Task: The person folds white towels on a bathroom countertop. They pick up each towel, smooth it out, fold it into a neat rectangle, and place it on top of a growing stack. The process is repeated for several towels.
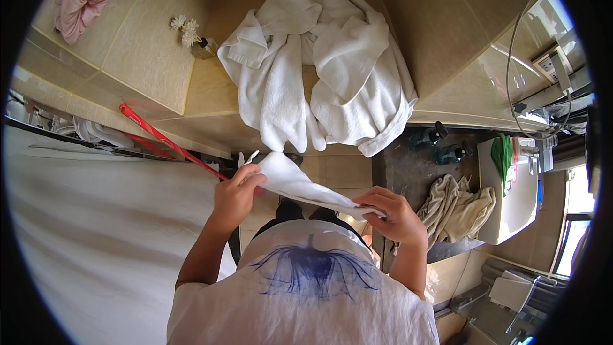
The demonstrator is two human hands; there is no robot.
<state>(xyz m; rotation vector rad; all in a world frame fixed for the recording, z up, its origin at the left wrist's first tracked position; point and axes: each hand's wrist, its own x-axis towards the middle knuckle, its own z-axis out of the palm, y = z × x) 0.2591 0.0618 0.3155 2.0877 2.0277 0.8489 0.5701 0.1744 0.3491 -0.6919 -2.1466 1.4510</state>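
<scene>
A white cloth (306, 189) is stretched between my two hands, in front of my waist. My left hand (234, 199) pinches one end, where a small corner sticks up past the fingers. The other end is gripped by my right hand (397, 215), a little lower. Beyond the cloth, a loose pile of white terry towels (335, 52) lies on a tiled ledge (210, 91). Some towel ends hang over the ledge's front edge, close to the held cloth.
A red pole (165, 139) leans at my left, beside a white sheet-like surface (105, 230). On the dark counter (402, 167) to my right are pump bottles (426, 138), beige towels (457, 211) and a white basin (519, 201). A small flower vase (205, 48) stands on the ledge.
</scene>
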